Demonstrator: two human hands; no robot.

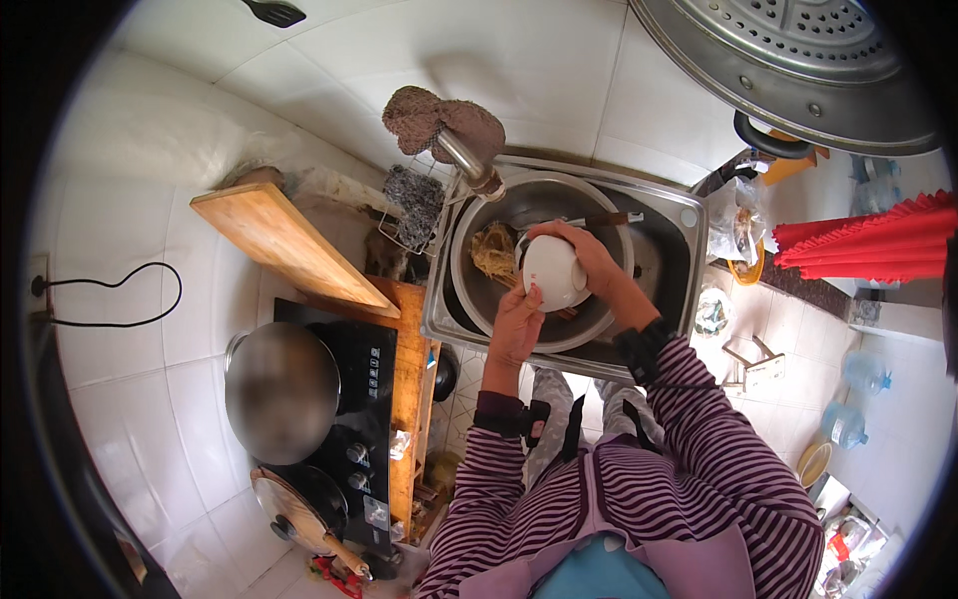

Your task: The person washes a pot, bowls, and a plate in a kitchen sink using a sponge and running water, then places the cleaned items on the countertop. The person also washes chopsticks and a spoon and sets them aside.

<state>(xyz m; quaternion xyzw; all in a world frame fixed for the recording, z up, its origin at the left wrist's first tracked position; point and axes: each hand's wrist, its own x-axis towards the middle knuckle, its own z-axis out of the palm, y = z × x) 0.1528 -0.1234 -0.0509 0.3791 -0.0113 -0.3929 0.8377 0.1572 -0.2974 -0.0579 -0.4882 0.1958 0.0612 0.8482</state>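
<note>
A white bowl [552,272] is tipped on its side with its outer wall turned up, held over a round metal basin [465,290]. My left hand [516,327] grips its near left edge, thumb on the outside. My right hand [595,262] wraps round the far right side, fingers bent over the bowl. Below the bowl, a tangled straw-coloured scrubber [492,252] lies at the basin's left side. A dark-handled utensil [607,219] reaches across the back of the basin; its other end is hidden behind the bowl.
The basin stands in a steel sink [687,270]. A faucet [471,165] with a brown cloth [429,118] hangs over its back left, beside a grey mesh scrubber [413,205]. Left are a wooden board [294,248] and black cooktop [367,399]. A large steamer [699,60] sits upper right.
</note>
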